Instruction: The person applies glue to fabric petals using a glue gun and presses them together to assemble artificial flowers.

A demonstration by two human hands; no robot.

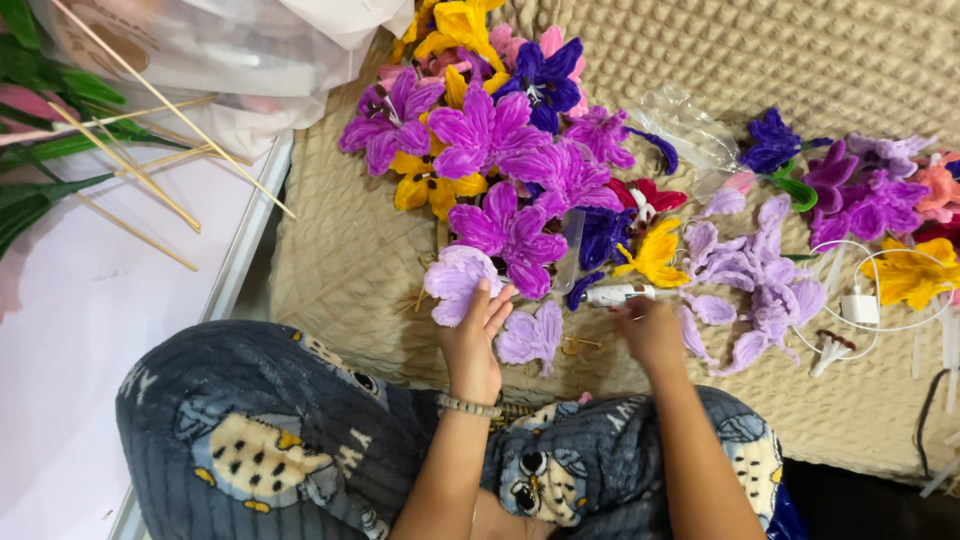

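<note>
My left hand (474, 335) lies with fingers spread on a pale lilac pipe-cleaner flower (455, 280), touching its petals. Another pale lilac flower (531, 336) lies just right of that hand. My right hand (648, 332) is closed around a small white tube-shaped tool (615, 295), its tip pointing left. A heap of bright purple, yellow and dark blue fuzzy flowers (487, 140) lies just beyond both hands on a beige quilted cover (340, 260). My knees, in owl-print blue fabric (300, 430), are below.
More lilac petals (745, 265) and purple, orange and yellow flowers (870, 205) lie at the right, with a white charger and cable (860, 308). Thin wooden sticks (140, 150), green leaves and a clear plastic bag (210, 50) sit at the upper left.
</note>
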